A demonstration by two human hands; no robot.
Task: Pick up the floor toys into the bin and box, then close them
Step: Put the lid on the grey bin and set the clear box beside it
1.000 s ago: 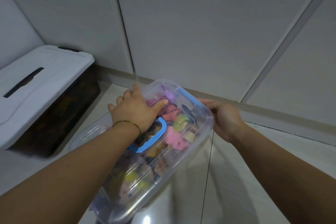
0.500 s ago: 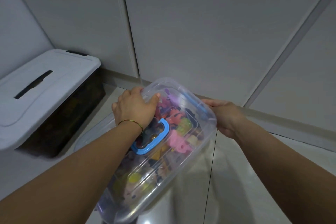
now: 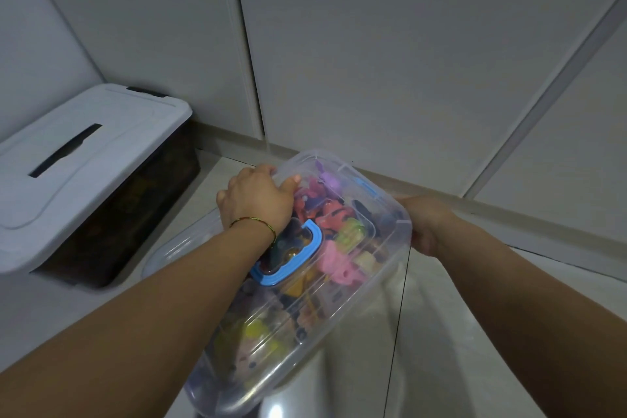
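1. Head view: the left hand point(image 3: 258, 200) curls its fingers point(image 3: 269, 169) over the far-left lid edge of the clear toy box point(image 3: 305, 316), thumb pressing on top.
2. The right hand point(image 3: 424, 220) sits at the far-right rim, just beside the blue latch point(image 3: 368, 188). Its fingers are hidden, so I cannot tell its grip.
3. The box's long axis runs near to far between both hands, so the right hand is nearer the latch.
4. The grey-lidded bin point(image 3: 84, 180) stands closed, far left.

grey panelled walls point(image 3: 390, 44) meet a glossy tiled floor point(image 3: 424, 332) at beige skirting point(image 3: 230, 141).
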